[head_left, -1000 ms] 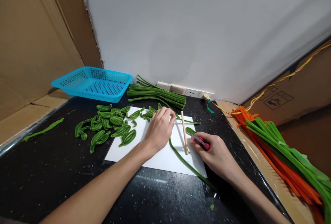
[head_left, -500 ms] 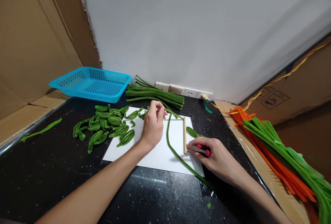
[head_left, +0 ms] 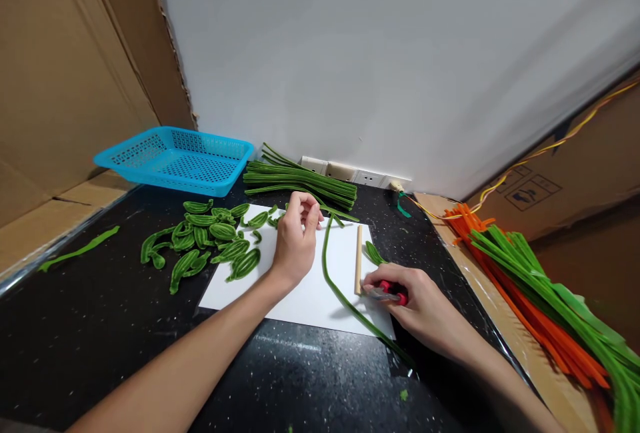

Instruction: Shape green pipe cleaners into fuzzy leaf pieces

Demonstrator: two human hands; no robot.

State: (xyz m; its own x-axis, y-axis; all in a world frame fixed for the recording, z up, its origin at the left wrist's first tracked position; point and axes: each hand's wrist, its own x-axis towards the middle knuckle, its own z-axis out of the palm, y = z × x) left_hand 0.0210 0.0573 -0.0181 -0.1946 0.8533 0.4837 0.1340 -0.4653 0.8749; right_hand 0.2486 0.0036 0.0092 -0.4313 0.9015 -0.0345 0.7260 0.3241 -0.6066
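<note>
My left hand [head_left: 295, 246] is raised over the white sheet [head_left: 295, 306], fingers curled and pinched together. What sits between its fingertips, if anything, cannot be made out. Gripped in my right hand [head_left: 425, 303] are red-handled pliers [head_left: 386, 293], their jaws pointing left at the lower end of a slim wooden stick [head_left: 359, 260]. Between my hands a long green pipe cleaner [head_left: 337, 293] curves across the sheet and off its front edge. One looped green leaf shape [head_left: 373, 253] lies just beyond my right hand. Several similar pipe-cleaner leaf shapes [head_left: 223, 232] are heaped to the left, partly on the sheet.
At the back left stands a blue perforated basket [head_left: 225, 186]. A bundle of green pipe cleaners [head_left: 305, 183] lies before the wall sockets [head_left: 370, 180]. Orange stems [head_left: 530, 313] and bright green stems [head_left: 545, 273] rest on cardboard at right. A green strip [head_left: 83, 248] lies far left.
The pliers have tilted slightly in my right hand, and that hand covers more of the leaf shape beside it. My left hand has hardly moved.
</note>
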